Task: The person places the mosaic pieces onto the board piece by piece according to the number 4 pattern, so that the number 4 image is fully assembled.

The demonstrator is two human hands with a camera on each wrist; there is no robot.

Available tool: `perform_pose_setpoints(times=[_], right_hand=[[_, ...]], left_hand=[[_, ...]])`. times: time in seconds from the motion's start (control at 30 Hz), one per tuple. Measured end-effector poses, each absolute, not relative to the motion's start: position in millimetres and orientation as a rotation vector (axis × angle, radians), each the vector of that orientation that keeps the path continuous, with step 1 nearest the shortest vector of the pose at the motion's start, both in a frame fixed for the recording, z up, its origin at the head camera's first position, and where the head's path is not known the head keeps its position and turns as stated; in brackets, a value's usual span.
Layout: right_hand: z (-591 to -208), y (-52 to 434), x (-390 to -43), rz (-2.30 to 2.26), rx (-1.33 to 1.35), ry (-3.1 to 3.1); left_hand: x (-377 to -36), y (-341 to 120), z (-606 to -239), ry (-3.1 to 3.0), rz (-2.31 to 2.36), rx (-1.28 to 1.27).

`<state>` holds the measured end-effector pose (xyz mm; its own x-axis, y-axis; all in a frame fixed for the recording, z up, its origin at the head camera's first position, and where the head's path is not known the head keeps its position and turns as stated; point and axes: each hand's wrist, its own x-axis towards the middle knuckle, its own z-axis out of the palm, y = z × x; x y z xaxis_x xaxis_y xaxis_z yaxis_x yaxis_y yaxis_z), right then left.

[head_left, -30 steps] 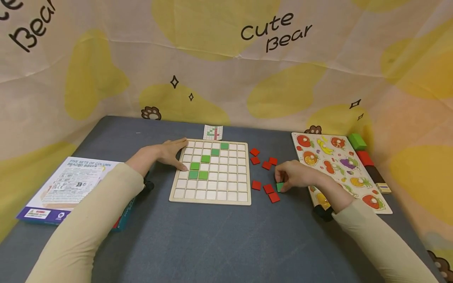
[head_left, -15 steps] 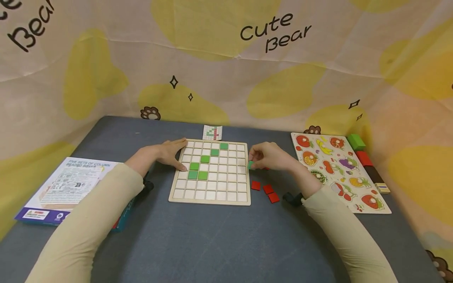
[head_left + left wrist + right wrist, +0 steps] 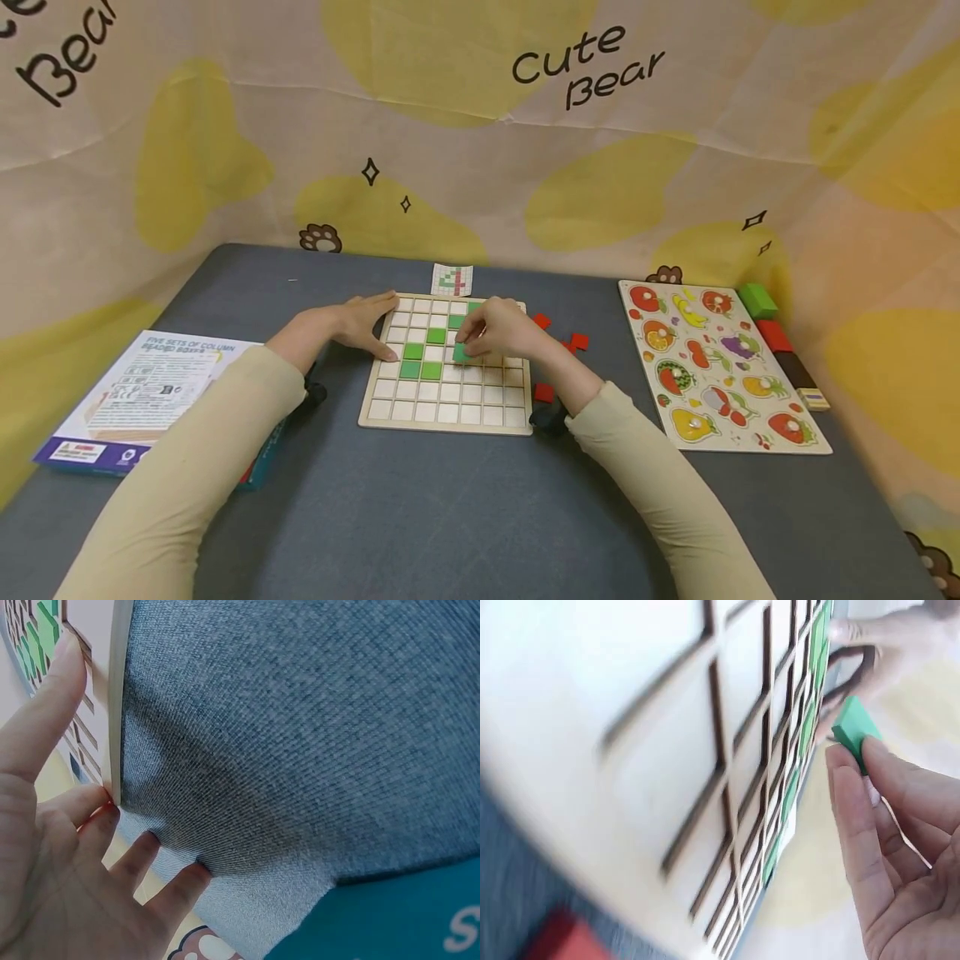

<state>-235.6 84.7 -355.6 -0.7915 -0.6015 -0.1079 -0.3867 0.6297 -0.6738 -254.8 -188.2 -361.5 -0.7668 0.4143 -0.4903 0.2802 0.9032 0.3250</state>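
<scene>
My right hand (image 3: 495, 327) pinches a green square tile (image 3: 855, 727) between thumb and fingers, over the middle of a wooden grid board (image 3: 450, 430). Several green tiles (image 3: 412, 352) sit in the board's cells in a diagonal line, with one more beside its lower end; the other visible cells are white. My left hand (image 3: 352, 325) lies along the board's left edge. In the left wrist view its thumb (image 3: 64, 675) rests on the board's face and its fingertips touch the side, the fingers fairly straight.
Red square tiles (image 3: 544, 392) lie on the table right of the board, some hidden by my right arm. A small pattern card (image 3: 452, 281) lies behind the board. A fruit puzzle board (image 3: 720, 367) and colored blocks (image 3: 757, 301) are at right, a box (image 3: 150, 400) at left.
My right hand has carried the green tile leftward from beside the red tiles to over the middle of the board. The left hand stays at the board's edge.
</scene>
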Motion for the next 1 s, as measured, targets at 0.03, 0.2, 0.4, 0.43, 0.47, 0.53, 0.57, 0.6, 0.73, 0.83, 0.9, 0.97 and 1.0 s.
perform_pose_setpoints(times=[0.03,0.2,0.4,0.43,0.47,0.53,0.57,0.6,0.73,0.83,0.9,0.97,1.0], right_hand=[[-356,81,-235,-0.928,-0.789,2.525],[-362,68,-231,-0.848,-0.798,2.539],[-367,61,-228,-0.721,-0.849,2.591],[-367,60,-227,-0.701,-0.858,2.597],[-367,60,-227,-0.683,-0.863,2.602],[-367,59,-227,-0.649,-0.874,2.614],[-367,59,-227,-0.633,-0.882,2.62],[-367,58,-227,-0.625,-0.882,2.623],[-366,61,-228,-0.595,-0.876,2.625],[-363,69,-231,-0.6,-0.848,2.637],[-360,79,-236,-0.615,-0.817,2.661],[-358,91,-244,-0.646,-0.769,2.689],[-357,98,-248,-0.662,-0.737,2.703]], left_hand=[[-255,-188,-361,2.492,0.314,0.497],[-254,-187,-362,2.487,0.313,0.491],[-254,-186,-359,2.491,0.317,0.493],[-254,-186,-359,2.492,0.317,0.495],[-254,-186,-358,2.492,0.315,0.492],[-253,-186,-359,2.494,0.314,0.49],[-253,-187,-359,2.495,0.313,0.487],[-253,-187,-360,2.495,0.312,0.484],[-254,-188,-362,2.496,0.311,0.486],[-255,-188,-362,2.492,0.311,0.491],[-255,-187,-363,2.489,0.311,0.491],[-256,-187,-362,2.49,0.311,0.489],[-256,-187,-362,2.491,0.312,0.487]])
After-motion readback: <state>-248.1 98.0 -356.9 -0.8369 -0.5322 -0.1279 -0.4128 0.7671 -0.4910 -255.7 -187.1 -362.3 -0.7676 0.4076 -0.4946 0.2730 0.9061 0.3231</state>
